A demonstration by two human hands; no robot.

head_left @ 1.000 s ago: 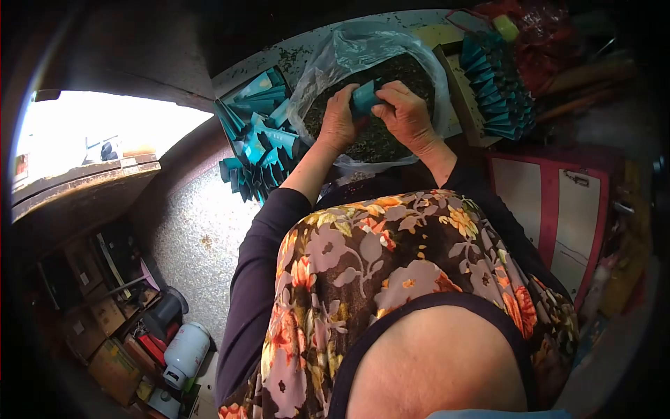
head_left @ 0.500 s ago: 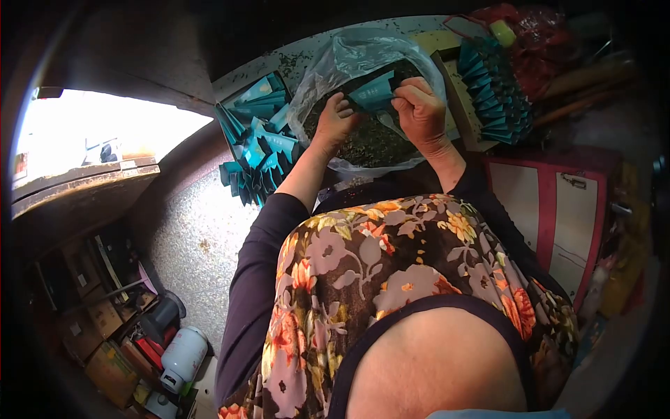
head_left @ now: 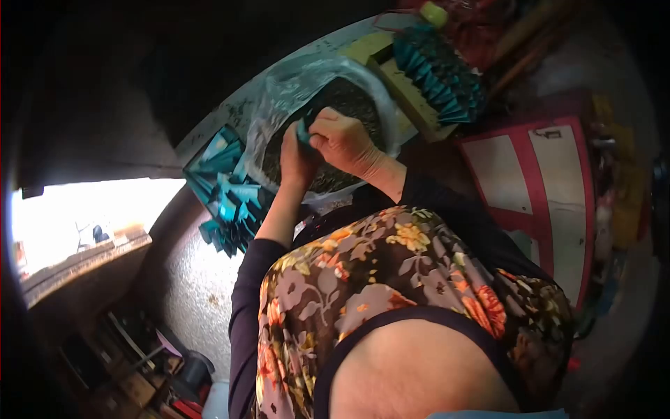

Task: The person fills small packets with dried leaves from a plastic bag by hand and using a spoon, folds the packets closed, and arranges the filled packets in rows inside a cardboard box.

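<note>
A small teal packet (head_left: 303, 133) is between my two hands, mostly hidden by the fingers. My left hand (head_left: 299, 159) is closed around its lower side. Close against it, my right hand (head_left: 342, 142) has its fingers curled in at the packet's edge. Both hands are above a clear plastic bag (head_left: 255, 150) whose mouth is spread wide. Dark, dry loose leaves (head_left: 356, 105) fill the bag.
Several teal packets (head_left: 237, 202) lie heaped left of the bag. To the right, a dense row of teal packets (head_left: 436, 73) stands beside a yellowish box (head_left: 405, 94). A pink-framed white cabinet (head_left: 527, 181) is at the right. Loose leaf bits dot the tabletop (head_left: 241, 112).
My hands have come together, and the packet, held out in my right hand before, is now between both. The head view has turned, so the surroundings appear shifted and tilted.
</note>
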